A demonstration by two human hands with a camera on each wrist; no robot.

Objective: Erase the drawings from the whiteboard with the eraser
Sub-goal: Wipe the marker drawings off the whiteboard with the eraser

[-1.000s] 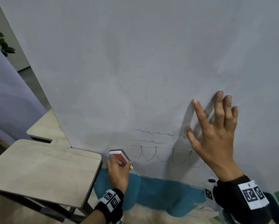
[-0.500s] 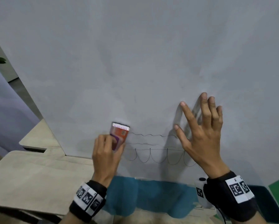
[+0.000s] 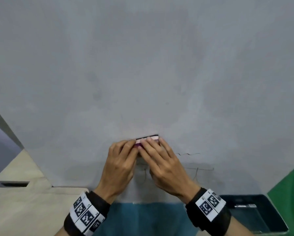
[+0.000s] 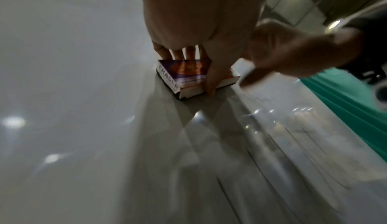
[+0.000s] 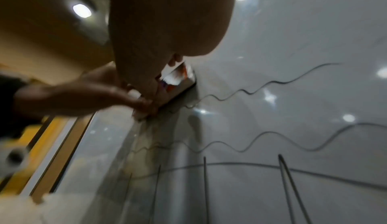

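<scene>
Grey smudged whiteboard [image 3: 142,65] — wooden desks [image 3: 23,210] left, dark bin [image 3: 262,217] right

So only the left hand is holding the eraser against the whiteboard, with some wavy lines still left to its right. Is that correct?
Not quite: both hands hold it. In the head view the left hand and the right hand together grip the eraser against the whiteboard. Wavy lines do remain to its right.

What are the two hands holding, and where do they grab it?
Both hold the eraser against the whiteboard. The left hand grips its left end, the right hand its right part, fingers over the back.
</scene>
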